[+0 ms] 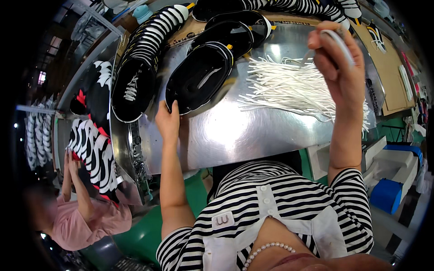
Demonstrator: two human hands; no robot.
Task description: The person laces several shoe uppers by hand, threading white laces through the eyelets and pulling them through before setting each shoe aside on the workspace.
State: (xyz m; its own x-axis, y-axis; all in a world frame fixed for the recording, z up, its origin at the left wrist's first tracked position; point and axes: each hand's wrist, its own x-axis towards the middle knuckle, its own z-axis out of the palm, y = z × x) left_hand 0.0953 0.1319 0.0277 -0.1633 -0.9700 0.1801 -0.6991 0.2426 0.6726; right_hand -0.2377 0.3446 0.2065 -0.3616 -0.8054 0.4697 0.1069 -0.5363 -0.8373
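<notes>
Flat on the metal tabletop lies a black shoe upper with a pale strip inside it. My left hand pinches its near-left edge, thumb on top and the other fingers partly hidden underneath. Raised at the right, my right hand has its fingers curled around a white shoelace, which arcs over the fingers. Beneath and left of that hand spreads a loose pile of white shoelaces. More black uppers overlap behind the one I touch.
A long nested row of black-and-white uppers curves along the left of the metal table. Cardboard lies at the right. Far left, a person in pink handles another row of uppers. A blue-and-white object stands lower right.
</notes>
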